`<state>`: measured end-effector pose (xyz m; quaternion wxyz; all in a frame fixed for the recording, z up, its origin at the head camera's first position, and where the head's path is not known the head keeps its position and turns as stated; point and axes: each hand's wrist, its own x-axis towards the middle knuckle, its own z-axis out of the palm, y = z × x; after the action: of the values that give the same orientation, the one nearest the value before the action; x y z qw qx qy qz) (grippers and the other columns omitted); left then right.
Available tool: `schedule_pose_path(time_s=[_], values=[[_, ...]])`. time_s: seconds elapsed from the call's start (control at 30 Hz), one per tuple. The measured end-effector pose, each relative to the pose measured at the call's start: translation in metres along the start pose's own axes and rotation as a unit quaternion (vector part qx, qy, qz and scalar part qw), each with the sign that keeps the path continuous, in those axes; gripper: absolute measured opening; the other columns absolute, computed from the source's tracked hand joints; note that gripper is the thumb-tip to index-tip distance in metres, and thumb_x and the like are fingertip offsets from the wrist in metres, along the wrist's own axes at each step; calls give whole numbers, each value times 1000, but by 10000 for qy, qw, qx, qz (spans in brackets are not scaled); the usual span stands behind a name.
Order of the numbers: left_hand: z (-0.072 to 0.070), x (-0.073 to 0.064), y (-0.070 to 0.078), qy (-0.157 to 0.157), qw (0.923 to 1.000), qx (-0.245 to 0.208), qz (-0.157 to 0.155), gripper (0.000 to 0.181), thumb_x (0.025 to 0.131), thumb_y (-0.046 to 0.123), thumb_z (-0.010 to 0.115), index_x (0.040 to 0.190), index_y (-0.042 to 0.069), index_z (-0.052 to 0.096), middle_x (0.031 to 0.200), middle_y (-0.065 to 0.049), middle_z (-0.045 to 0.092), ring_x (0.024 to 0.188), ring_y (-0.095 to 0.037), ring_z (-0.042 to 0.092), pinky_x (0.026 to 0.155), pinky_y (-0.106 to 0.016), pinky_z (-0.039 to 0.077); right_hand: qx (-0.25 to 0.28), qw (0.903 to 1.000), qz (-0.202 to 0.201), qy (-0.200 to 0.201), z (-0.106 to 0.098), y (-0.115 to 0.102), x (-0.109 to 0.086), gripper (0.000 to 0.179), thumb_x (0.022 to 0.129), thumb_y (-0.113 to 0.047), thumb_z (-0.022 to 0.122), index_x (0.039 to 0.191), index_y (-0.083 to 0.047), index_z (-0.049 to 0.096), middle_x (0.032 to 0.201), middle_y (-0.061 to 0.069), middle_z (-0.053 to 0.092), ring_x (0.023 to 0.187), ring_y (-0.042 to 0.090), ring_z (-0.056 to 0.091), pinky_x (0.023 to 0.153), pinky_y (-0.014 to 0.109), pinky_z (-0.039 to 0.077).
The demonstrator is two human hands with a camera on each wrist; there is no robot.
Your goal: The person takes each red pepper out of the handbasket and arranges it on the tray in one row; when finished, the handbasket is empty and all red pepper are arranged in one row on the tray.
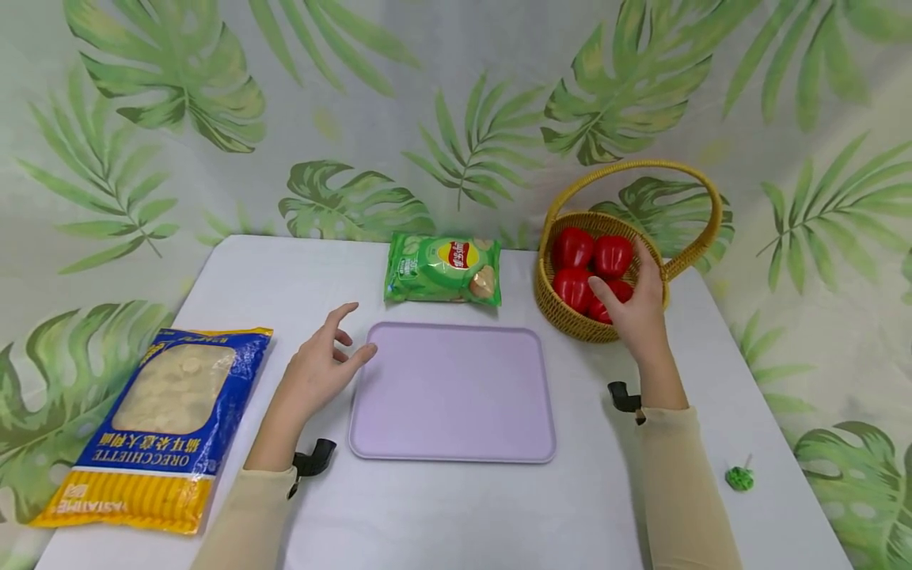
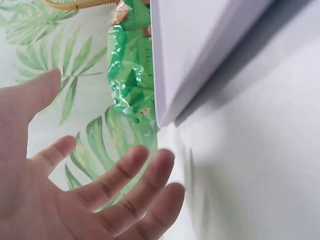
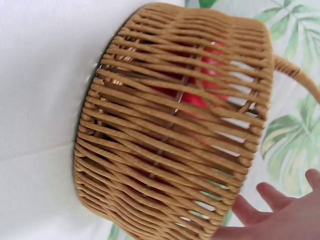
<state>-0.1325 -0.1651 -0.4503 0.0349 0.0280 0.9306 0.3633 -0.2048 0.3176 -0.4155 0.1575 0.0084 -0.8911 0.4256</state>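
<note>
At the right, a woven wicker basket (image 1: 563, 315) with a tall arched handle holds several glossy red fruits or vegetables (image 1: 573, 248); their exact kind is unclear. My right hand (image 1: 643, 310) is over the basket's right rim, thumb and fingers spread around the nearest red piece (image 1: 607, 310). In the right wrist view the basket wall (image 3: 165, 125) hides part of the fingers, and no grip shows. My left hand (image 1: 321, 368) hovers by the left edge of a pale purple tray (image 1: 456, 392), its fingers loosely spread with nothing in them.
Behind the tray lies a green bag of chips (image 1: 442, 269). A blue and yellow bag of orecchiette pasta (image 1: 160, 427) lies at the left. Near the right table edge is a small green bundle (image 1: 739, 478). A leaf-patterned cloth (image 1: 470, 150) hangs behind the table.
</note>
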Motion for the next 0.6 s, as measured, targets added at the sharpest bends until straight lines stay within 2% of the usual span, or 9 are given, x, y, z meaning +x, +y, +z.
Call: schedule_pose_path(time_s=[0.1,0.23,0.43,0.6], values=[[1,-3,-6,-127,9999,-17,-48,80,100,61,64,166,37,26,121,-11,69,89,-23,70,74,-41,53,93,9996,258,-87,-1,4,4,98,98,-49,69,171,-28,8,179,8,15,166,36,14,125,76,18],[2,-7,-9,-452,9987,-80,-206,83,99,63,65,166,38,23,113,-9,68,74,-18,63,65,-34,46,204,9976,635,-206,-2,10,9,98,99,-52,66,171,-29,4,180,10,12,166,38,11,125,76,17],[0,-9,-10,-981,9941,-227,-414,85,97,58,70,165,37,22,100,-8,68,67,-16,67,59,-34,49,269,9931,1036,-479,-3,13,18,107,96,-57,68,172,-26,-2,181,11,4,167,38,5,127,75,15],[-1,-11,-11,-1390,9872,-528,-577,86,97,54,73,164,40,20,87,-6,69,60,-22,66,54,-36,50,325,9866,1260,-981,-7,12,26,113,96,-57,69,170,-28,-12,180,13,-5,167,42,0,126,76,14]])
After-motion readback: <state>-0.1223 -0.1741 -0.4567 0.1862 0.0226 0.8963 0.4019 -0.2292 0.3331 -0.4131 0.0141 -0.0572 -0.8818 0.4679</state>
